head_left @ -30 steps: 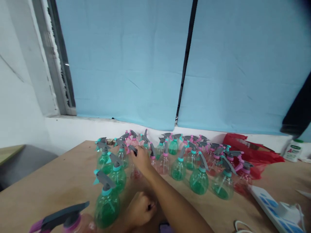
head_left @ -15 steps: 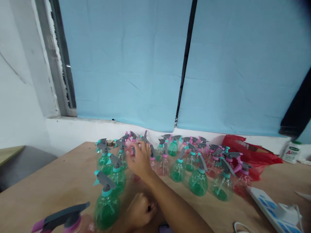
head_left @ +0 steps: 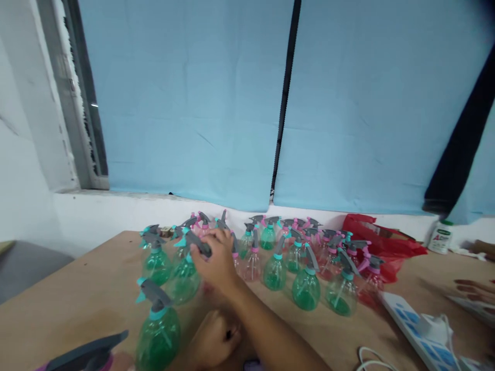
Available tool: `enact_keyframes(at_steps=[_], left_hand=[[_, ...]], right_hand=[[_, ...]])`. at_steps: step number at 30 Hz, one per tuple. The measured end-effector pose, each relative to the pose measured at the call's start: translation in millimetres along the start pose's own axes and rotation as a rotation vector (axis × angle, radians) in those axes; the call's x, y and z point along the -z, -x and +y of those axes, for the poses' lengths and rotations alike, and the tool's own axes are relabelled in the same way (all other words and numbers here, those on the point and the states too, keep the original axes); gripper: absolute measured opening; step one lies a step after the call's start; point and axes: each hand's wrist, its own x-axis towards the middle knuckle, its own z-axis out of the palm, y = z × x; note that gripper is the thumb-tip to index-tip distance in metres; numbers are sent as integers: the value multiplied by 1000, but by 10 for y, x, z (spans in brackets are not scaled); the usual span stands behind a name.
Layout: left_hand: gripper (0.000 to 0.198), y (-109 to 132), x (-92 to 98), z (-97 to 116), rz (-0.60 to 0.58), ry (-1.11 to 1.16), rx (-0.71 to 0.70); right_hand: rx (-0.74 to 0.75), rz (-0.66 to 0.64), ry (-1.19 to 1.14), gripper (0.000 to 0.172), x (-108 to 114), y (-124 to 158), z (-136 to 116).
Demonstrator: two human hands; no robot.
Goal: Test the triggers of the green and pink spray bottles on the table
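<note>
Green-liquid spray bottle (head_left: 182, 286), just below the right hand (head_left: 216, 257) closed round its trigger head (head_left: 196, 240), should feel light and slick-walled, best held by the stiff collar (head_left: 188, 257), the left hand (head_left: 214, 337) balled nearby.

The spray bottles (head_left: 184, 282) are clear glossy plastic, the bag (head_left: 390, 252) thin crinkled plastic, the tabletop (head_left: 58, 301) smooth, perhaps wood.

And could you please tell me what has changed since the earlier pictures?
The right hand has moved off the pink bottle leftward and now grips the head of a green bottle. The view swung slightly right, bringing in another person's hand at the edge. The left hand stays closed low in front; the power strip stays put.
</note>
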Motion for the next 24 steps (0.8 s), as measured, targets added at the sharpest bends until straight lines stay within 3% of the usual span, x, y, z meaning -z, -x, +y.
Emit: enact_keyframes(at_steps=[4,7,11,16,20,24], left_hand=[[32,-37,63,73,-19,-71,-6],[33,-42,93,93,-64,-132,3],[37,-61,94,76,-104,-169,33],[35,-92,102,77,-103,-190,50],[34,-102,126,81,-96,-215,65],[35,-100,128,47,-99,-234,121]], right_hand=[[-146,245,-330,23,495,-25,224],[-294,317,-448,36,791,50,468],[-335,223,-416,43,1028,275,761],[-324,119,-316,42,1114,618,1000],[-358,62,-394,39,1156,740,1096],[-401,-82,-540,30,1226,759,1071]])
